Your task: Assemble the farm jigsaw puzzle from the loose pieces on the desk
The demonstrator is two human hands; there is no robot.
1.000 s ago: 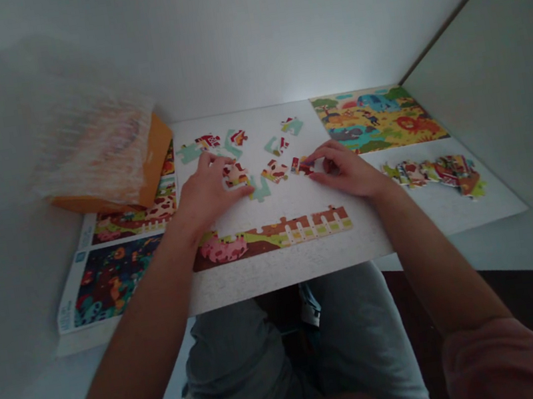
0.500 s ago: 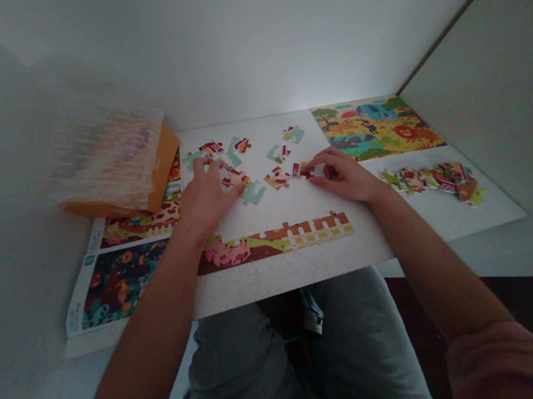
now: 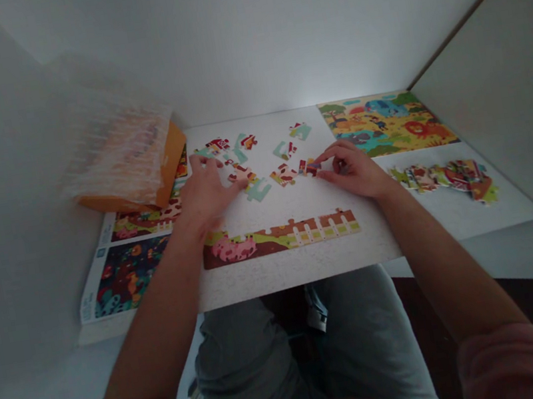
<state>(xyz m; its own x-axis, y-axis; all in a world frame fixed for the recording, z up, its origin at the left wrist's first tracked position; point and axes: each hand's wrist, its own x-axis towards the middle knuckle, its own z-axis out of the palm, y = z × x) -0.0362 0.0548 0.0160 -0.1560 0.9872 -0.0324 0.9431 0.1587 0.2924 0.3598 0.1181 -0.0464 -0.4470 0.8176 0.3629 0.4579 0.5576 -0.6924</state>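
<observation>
My left hand (image 3: 207,193) rests over the left part of the white table (image 3: 253,279), fingers apart. Its thumb tip lies at a red and white puzzle piece (image 3: 241,175), beside a pale green piece (image 3: 259,190). Between thumb and fingers, my right hand (image 3: 352,170) pinches a dark red puzzle piece (image 3: 311,169), partly covered by the fingertips. A brown and white piece (image 3: 284,175) lies just left of it. Nearer to me runs a joined puzzle strip (image 3: 283,237) with a pink pig and a white fence.
An orange box (image 3: 170,161) with clear plastic wrapping stands at the left on printed picture sheets (image 3: 131,275). Far right lies an animal picture (image 3: 389,126), with a pile of puzzle pieces (image 3: 450,180) in front. Several loose pieces, including a green one (image 3: 301,130), lie farther back.
The whole view has shifted slightly, so everything appears a little farther right. My hands keep almost the same places, the right still pinching the dark red piece.
</observation>
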